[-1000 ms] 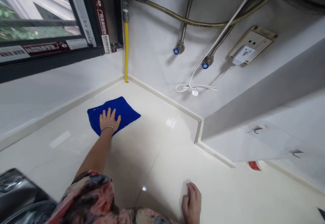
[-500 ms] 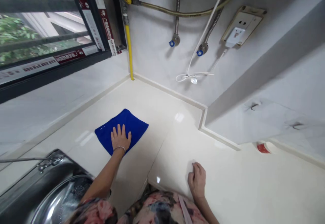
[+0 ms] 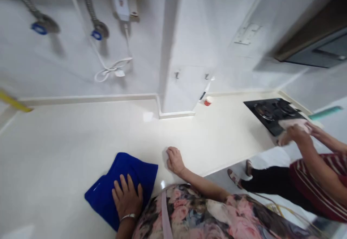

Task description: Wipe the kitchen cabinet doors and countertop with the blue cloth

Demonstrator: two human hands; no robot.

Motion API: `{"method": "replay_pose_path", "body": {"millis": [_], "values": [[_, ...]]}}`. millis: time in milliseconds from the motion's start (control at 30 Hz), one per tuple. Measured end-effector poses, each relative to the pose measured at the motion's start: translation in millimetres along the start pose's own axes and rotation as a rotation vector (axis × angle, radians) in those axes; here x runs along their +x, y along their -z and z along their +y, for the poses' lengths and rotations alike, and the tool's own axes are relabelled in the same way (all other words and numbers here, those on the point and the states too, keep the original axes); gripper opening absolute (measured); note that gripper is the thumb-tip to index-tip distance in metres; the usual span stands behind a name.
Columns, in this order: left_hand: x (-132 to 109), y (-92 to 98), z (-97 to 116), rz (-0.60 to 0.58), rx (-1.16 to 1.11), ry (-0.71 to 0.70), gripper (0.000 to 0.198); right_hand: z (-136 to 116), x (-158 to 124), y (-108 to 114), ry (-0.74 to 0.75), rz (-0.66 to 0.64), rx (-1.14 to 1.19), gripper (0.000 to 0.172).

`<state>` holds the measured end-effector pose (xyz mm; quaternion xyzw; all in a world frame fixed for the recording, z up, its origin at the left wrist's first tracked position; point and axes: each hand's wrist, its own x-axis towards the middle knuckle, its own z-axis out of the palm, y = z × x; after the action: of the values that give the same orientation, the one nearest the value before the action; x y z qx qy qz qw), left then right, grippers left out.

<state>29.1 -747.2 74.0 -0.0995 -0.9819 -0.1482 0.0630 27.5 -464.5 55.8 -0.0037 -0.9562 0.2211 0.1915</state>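
My left hand [image 3: 127,195], with a bracelet at the wrist, lies flat with spread fingers on a blue cloth [image 3: 108,192]. The cloth is spread on the cream countertop [image 3: 67,134] close to my body, one corner slightly folded. To the right of the cloth, my right hand [image 3: 175,161] rests on the countertop with its fingers curled in. Nothing shows inside it, and it does not touch the cloth.
A wall pillar [image 3: 179,90] with two hooks juts onto the counter. Beyond it are a red-and-white cup [image 3: 208,101] and a black gas stove [image 3: 262,112]. At right, another person [image 3: 311,174] holds a pale cloth [image 3: 295,124] by the stove. A white cord [image 3: 114,69] hangs at the wall.
The view has swung right; the window and sink are gone, and the stove and other person have come in. The blue cloth under my left hand is now closer to my right hand.
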Motion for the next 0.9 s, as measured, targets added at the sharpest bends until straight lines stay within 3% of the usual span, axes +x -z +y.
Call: {"method": "replay_pose_path", "body": {"millis": [167,400,567,767,900], "values": [[24.6,-11.0,21.1,-0.06,-0.052,-0.218,0.079,0.8,5.9,-0.7,-0.029,-0.046,-0.018,0.058],[120.0,-5.0,31.4,-0.18,0.066,-0.344,0.069,-0.3,9.7,3.4,-0.05,-0.05,-0.016,0.055],[171.9,-2.8,20.8,-0.243,0.099,-0.376,0.069,2.9,9.0,3.5,-0.035,-0.019,-0.015,0.056],[165.7,13.2,-6.6,-0.27,0.095,-0.332,0.066,5.8,-4.3,2.5,-0.005,0.052,0.0,0.051],[151.0,30.1,-46.6,-0.25,0.089,-0.2,0.066,7.2,-10.3,2.5,0.015,0.107,0.032,0.049]]}}
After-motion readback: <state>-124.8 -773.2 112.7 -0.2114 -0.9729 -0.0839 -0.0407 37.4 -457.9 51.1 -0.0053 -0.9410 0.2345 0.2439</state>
